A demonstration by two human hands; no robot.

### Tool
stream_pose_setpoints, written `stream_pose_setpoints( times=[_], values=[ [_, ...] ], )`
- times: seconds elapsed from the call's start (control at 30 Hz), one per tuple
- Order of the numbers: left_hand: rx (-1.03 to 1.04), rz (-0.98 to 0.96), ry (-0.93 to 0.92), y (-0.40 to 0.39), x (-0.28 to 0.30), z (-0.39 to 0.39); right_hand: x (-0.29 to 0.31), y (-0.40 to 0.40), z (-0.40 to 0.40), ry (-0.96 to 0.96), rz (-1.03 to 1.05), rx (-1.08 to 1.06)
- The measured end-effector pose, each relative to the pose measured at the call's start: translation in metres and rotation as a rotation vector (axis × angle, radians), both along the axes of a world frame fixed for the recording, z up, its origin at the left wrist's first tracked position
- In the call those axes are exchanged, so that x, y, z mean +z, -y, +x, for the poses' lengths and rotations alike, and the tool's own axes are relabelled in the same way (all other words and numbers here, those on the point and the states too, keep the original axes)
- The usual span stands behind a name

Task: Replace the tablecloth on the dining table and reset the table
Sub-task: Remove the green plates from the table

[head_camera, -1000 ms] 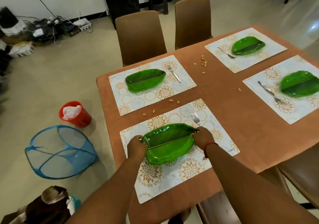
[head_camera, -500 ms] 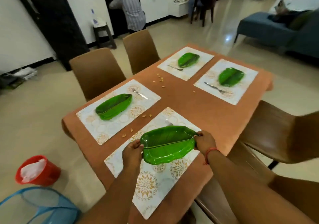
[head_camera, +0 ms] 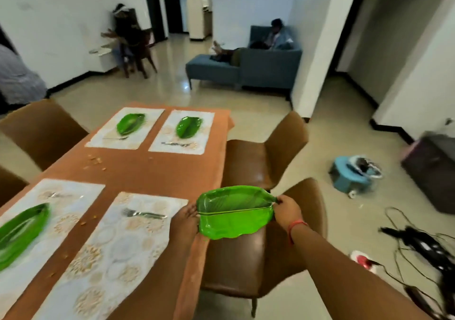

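Head view: green leaf plate (head_camera: 235, 212) lifted off placemat (head_camera: 108, 253) since half-second ago, now past table (head_camera: 152, 171) edge, above brown chair (head_camera: 248, 258); left hand (head_camera: 184, 223) fingers closed on plate's left end, right hand (head_camera: 288, 210) fingers pinching stem tip at right end; both forearms extended forward, plate level between fingers; fork (head_camera: 144, 213) lies on placemat left of left fingers.
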State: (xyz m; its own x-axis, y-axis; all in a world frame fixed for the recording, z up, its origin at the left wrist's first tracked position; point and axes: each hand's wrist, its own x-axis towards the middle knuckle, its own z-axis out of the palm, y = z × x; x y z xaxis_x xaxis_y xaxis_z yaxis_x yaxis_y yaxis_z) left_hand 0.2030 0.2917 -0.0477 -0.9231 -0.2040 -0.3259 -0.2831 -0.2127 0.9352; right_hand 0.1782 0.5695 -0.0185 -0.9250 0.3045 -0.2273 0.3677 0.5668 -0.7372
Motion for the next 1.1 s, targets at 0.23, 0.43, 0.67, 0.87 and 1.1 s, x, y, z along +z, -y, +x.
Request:
stream_pose_setpoints(
  times=[0.23,0.43,0.67,0.87,1.1],
  values=[
    [-0.128,0.009,-0.024,-0.166,0.036,-0.017,0.019,-0.156,0.040,-0.046,-0.040,-0.155],
    [-0.255,-0.099,-0.131,-0.334,0.042,-0.012,0.017,-0.324,0.068,-0.047,-0.089,-0.279],
    [-0.339,-0.355,-0.166,-0.462,0.027,-0.034,0.019,-0.446,0.065,-0.083,-0.166,-0.397],
    [-0.290,-0.479,-0.116,-0.501,-0.007,-0.086,0.002,-0.495,0.013,-0.066,-0.180,-0.365],
    [-0.257,-0.395,-0.080,-0.552,0.009,-0.170,-0.021,-0.535,-0.091,-0.037,-0.214,-0.348]
  ],
)
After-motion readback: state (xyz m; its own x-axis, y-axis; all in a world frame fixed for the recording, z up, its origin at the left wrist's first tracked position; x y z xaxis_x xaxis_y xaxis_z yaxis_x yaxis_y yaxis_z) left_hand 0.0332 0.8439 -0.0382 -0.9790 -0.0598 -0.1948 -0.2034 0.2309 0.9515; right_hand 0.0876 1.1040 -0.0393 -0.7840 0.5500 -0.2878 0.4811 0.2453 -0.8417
